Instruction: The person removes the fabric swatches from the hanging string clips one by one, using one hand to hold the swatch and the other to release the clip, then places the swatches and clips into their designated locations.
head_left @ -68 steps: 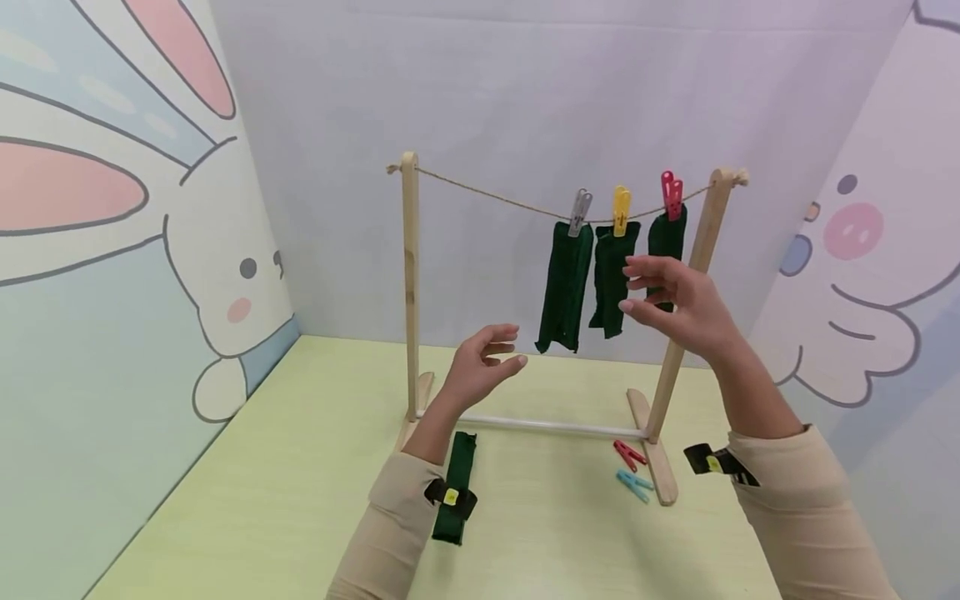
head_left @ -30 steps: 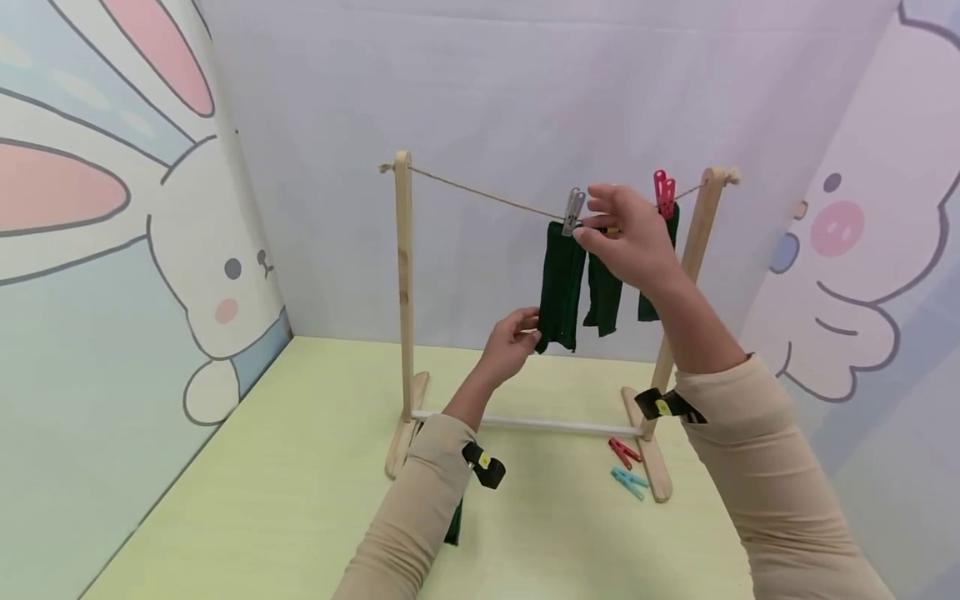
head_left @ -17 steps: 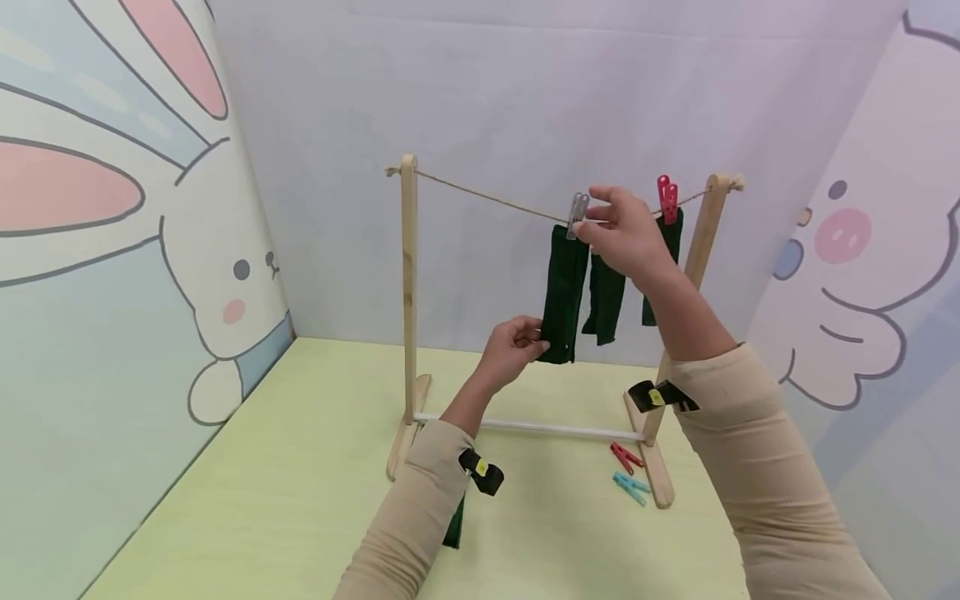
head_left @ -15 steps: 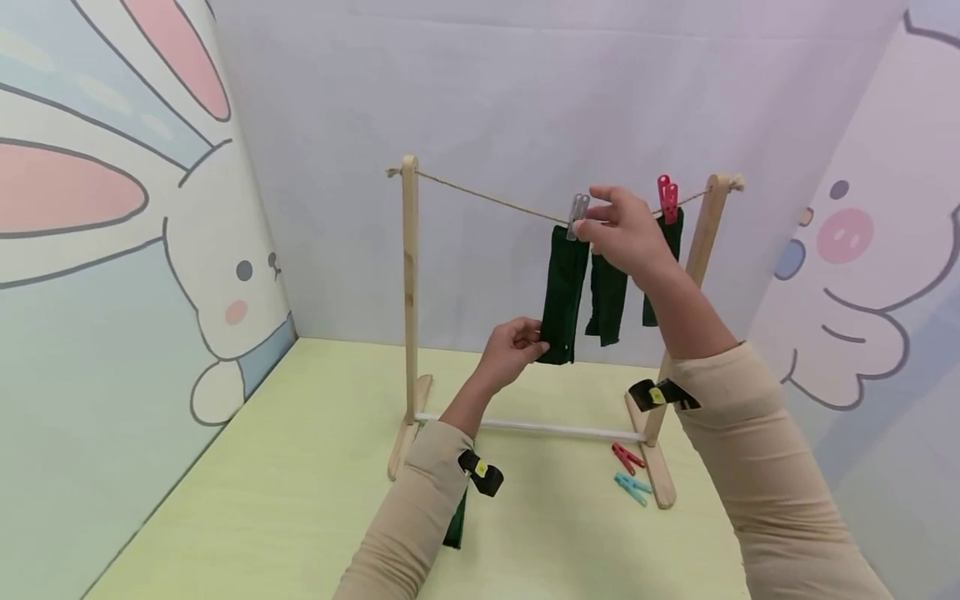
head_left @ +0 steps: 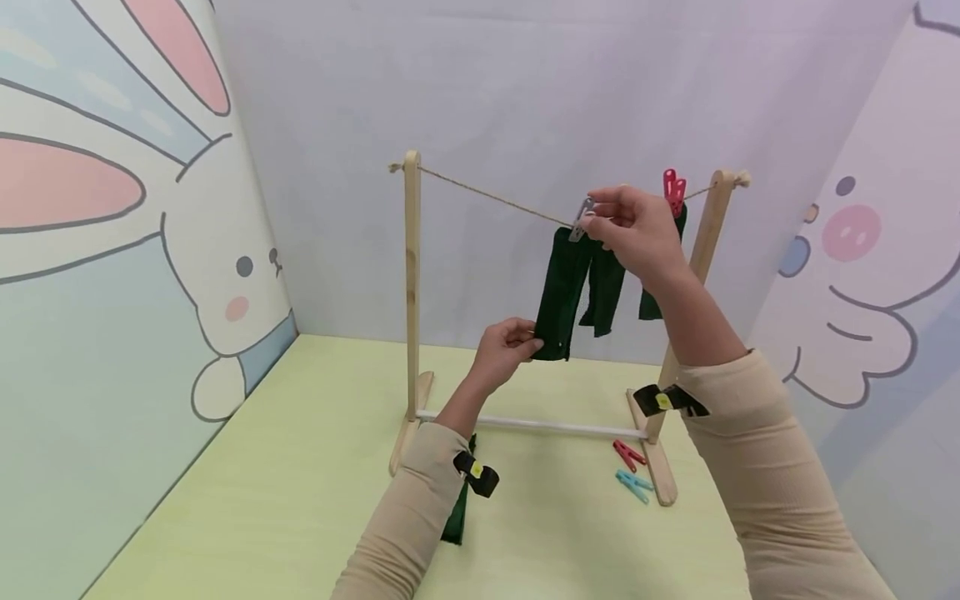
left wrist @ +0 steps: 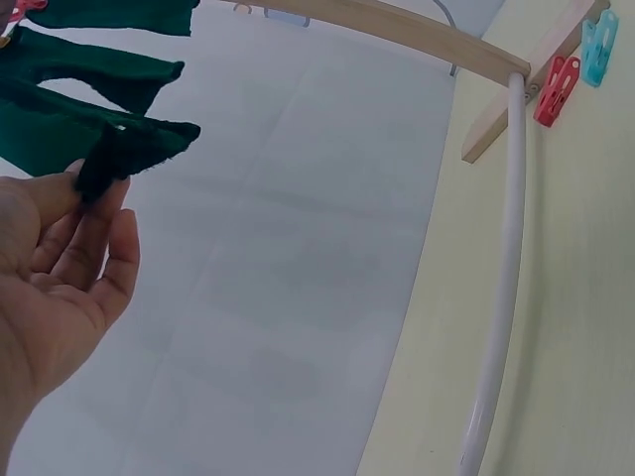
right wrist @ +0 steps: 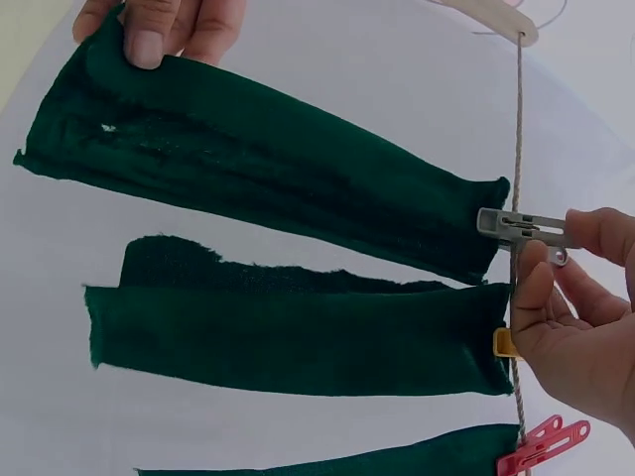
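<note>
Three dark green cloth strips hang from a string. The leftmost strip (head_left: 558, 296) is held up by a grey clothespin (right wrist: 521, 227) and slants down to the left. At its lower left corner, my left hand (head_left: 501, 354) pinches the fabric between thumb and fingers. My right hand (head_left: 637, 233) grips the handles of the grey clothespin, which still straddles the strip's top edge and the string. Just beyond the right hand's fingers, a yellow clothespin (right wrist: 506, 343) clips the middle strip (right wrist: 298, 337). A red clothespin (head_left: 673, 193) clips the third strip (head_left: 652, 304), partly behind the right hand.
The string (head_left: 487, 195) runs between two wooden posts (head_left: 412, 283) joined low down by a white rod (head_left: 555, 427). Beside the right foot lie a loose red clothespin (head_left: 628, 455) and a blue one (head_left: 634, 485). Another green strip (head_left: 454, 521) lies on the table, partly under the left forearm.
Both hands came in from apart: the left took the strip's lower corner, the right took the grey clothespin. In the last half second the clothespin tilted right and the strip's lower end shifted slightly left.
</note>
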`<action>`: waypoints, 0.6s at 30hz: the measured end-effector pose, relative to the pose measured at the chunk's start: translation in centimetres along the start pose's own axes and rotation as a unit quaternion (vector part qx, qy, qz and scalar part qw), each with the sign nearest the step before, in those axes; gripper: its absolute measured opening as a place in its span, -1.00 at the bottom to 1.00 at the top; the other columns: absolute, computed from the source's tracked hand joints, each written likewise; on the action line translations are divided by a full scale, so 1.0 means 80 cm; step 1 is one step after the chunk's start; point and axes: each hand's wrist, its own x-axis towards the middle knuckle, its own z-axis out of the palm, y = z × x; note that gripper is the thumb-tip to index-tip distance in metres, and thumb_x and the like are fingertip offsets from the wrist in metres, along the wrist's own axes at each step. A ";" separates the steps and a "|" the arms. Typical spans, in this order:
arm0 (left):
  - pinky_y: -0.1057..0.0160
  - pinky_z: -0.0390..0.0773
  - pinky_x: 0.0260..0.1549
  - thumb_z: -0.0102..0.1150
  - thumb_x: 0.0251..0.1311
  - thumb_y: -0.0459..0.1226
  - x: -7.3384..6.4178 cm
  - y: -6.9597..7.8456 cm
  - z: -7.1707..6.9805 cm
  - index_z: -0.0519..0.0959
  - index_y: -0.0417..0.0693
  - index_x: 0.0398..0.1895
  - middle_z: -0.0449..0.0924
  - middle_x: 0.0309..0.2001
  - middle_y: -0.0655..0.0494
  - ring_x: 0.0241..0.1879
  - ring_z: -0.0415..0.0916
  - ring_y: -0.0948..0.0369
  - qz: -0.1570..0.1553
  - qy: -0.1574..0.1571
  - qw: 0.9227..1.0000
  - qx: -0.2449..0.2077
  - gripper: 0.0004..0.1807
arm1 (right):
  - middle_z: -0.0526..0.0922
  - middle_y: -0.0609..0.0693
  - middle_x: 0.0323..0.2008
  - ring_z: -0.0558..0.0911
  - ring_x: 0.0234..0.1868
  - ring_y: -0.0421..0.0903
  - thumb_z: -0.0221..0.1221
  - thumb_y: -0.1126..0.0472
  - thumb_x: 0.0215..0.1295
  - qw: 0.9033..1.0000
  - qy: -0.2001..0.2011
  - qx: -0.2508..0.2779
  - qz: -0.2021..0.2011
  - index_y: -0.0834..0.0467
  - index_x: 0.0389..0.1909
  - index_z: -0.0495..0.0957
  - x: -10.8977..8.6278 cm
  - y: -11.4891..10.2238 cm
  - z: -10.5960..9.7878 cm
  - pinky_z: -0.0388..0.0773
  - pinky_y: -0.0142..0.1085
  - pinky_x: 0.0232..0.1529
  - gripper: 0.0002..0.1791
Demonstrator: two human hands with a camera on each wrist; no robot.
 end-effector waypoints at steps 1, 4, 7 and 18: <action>0.25 0.58 -0.33 0.18 0.16 -0.45 -0.001 0.001 0.000 0.55 -0.32 -0.11 0.62 -0.29 -0.11 -0.33 0.58 0.13 -0.002 0.000 1.000 -0.005 -0.78 | 0.56 0.09 -0.14 0.52 -0.21 -0.10 0.18 0.13 0.27 1.000 0.004 -0.003 -0.007 0.20 0.10 0.48 -0.001 0.001 0.000 0.48 -0.44 -0.23 -0.59; 0.21 0.58 -0.31 0.17 0.17 -0.48 -0.004 0.009 -0.001 0.53 -0.37 -0.11 0.60 -0.28 -0.19 -0.31 0.57 0.01 -0.003 -0.004 1.000 -0.015 -0.78 | 0.58 0.10 -0.18 0.54 -0.25 -0.11 0.21 0.13 0.24 1.000 0.012 -0.006 -0.024 0.23 0.06 0.51 -0.002 0.005 -0.002 0.49 -0.46 -0.21 -0.60; 0.15 0.58 -0.27 0.14 0.18 -0.50 -0.011 0.025 -0.002 0.51 -0.43 -0.09 0.58 -0.24 -0.29 -0.25 0.55 -0.10 -0.002 -0.014 1.000 -0.016 -0.76 | 0.61 0.08 -0.21 0.56 -0.29 -0.15 0.24 0.15 0.21 0.998 0.028 -0.011 -0.047 0.26 0.01 0.54 -0.002 0.008 -0.003 0.49 -0.47 -0.21 -0.62; 0.20 0.58 -0.29 0.13 0.19 -0.49 -0.019 0.041 -0.004 0.52 -0.43 -0.09 0.58 -0.26 -0.26 -0.27 0.56 -0.06 0.007 -0.005 1.000 -0.004 -0.77 | 0.65 0.05 -0.37 0.57 -0.44 -0.23 0.26 0.30 0.17 0.988 0.084 0.019 -0.125 0.36 -0.19 0.62 -0.001 0.013 0.001 0.48 -0.52 -0.30 -0.77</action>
